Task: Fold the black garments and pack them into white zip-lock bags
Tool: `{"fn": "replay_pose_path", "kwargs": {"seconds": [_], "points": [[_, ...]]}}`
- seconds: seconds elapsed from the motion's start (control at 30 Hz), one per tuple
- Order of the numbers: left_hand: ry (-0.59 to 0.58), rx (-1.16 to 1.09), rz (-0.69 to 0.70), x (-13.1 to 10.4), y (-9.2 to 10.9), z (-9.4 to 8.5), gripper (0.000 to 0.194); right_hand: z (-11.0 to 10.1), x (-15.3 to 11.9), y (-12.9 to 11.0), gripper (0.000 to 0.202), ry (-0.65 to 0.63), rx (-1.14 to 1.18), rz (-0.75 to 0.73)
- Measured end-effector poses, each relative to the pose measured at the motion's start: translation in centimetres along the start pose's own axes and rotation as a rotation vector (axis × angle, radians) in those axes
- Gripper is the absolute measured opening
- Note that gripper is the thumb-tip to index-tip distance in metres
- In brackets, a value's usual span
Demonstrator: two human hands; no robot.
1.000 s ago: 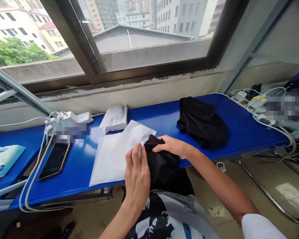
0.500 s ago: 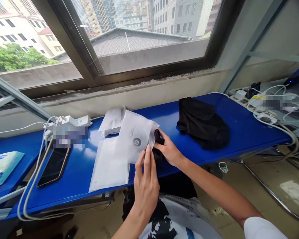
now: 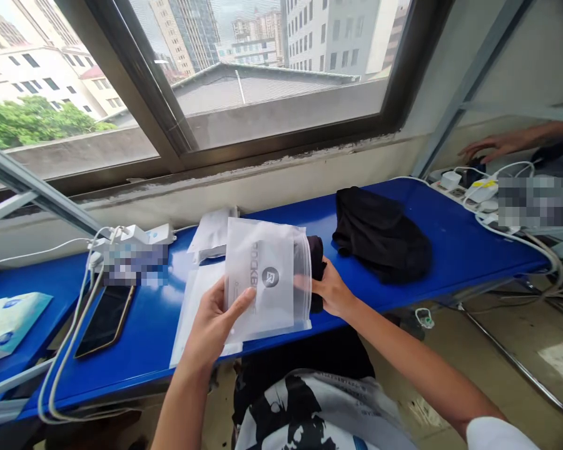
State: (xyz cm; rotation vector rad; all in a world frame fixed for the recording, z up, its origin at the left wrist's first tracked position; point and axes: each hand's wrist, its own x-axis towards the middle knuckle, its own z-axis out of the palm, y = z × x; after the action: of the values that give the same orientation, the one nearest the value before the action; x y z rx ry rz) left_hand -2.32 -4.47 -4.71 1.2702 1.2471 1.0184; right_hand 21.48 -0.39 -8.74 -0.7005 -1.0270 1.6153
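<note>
A frosted white zip bag (image 3: 272, 306) with a dark round logo is held up over the blue table. My left hand (image 3: 220, 315) grips its left side, thumb on the front. At the bag's right-hand opening, my right hand (image 3: 331, 289) holds a folded black cloth (image 3: 316, 256); one finger shows through the clear strip of the bag. More flat white bags (image 3: 190, 312) lie beneath and left of it, and a small packed bag (image 3: 213, 230) sits behind. A larger black garment (image 3: 380, 234) lies crumpled to the right.
The blue table (image 3: 473, 250) runs along the window wall. On the left are a phone (image 3: 106, 322), white cables, a power strip (image 3: 134, 236) and a tissue pack (image 3: 12, 325). Another person's hand (image 3: 492, 147) reaches over chargers at the far right.
My left hand has moved left and now grips the bag's left side. The bag has turned more upright, with the black cloth at its opening. Another person's hand has appeared at the right.
</note>
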Motion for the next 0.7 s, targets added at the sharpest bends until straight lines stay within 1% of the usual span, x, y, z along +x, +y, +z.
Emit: {"fn": "replay_pose_path", "kwargs": {"seconds": [0.03,0.1,0.17,0.2,0.23,0.27,0.3,0.4,0.43,0.47,0.5,0.57,0.63,0.7], "points": [[0.019,-0.038,-0.005,0.1,-0.2,0.3,0.062,-0.2,0.1,-0.2,0.059,-0.038,-0.066,-0.02],[0.056,-0.065,0.048,0.0,-0.5,0.7,0.057,-0.7,0.3,-0.9,0.06,-0.107,-0.254,-0.092],[0.067,-0.053,0.117,0.0,-0.7,0.9,0.052,-1.1,0.6,-1.6,0.056,-0.17,-0.429,-0.171],[0.071,-0.045,0.142,0.0,-0.9,1.0,0.05,-1.1,0.7,-1.8,0.054,-0.207,-0.476,-0.192],[0.072,-0.04,0.152,0.0,-1.0,1.2,0.048,-0.9,0.7,-1.9,0.051,-0.238,-0.476,-0.2],[0.067,-0.044,0.147,-0.1,-1.1,1.4,0.048,-0.6,0.7,-1.8,0.048,-0.253,-0.43,-0.189],[0.057,-0.057,0.131,-0.1,-1.2,1.7,0.048,-0.2,0.8,-1.6,0.045,-0.244,-0.349,-0.159],[0.05,-0.102,0.081,-0.4,-1.3,2.5,0.051,0.9,0.8,-0.8,0.041,-0.146,-0.076,-0.051],[0.06,-0.098,0.077,-0.6,-1.2,2.5,0.052,1.1,0.8,-0.7,0.042,-0.145,-0.044,-0.04],[0.075,-0.083,0.077,-0.7,-1.2,2.5,0.053,1.1,0.9,-0.7,0.043,-0.173,-0.065,-0.043],[0.093,-0.065,0.08,-0.8,-1.2,2.4,0.053,1.0,1.0,-0.9,0.043,-0.218,-0.13,-0.06],[0.121,-0.043,0.086,-0.9,-1.3,2.1,0.054,0.7,1.1,-1.4,0.042,-0.29,-0.344,-0.089],[0.14,-0.046,0.086,-0.8,-1.6,2.1,0.055,0.5,1.3,-2.0,0.04,-0.302,-0.544,-0.103],[0.121,-0.061,0.066,-0.8,-2.0,2.6,0.053,0.5,1.3,-2.3,0.04,-0.301,-0.58,-0.139]]}}
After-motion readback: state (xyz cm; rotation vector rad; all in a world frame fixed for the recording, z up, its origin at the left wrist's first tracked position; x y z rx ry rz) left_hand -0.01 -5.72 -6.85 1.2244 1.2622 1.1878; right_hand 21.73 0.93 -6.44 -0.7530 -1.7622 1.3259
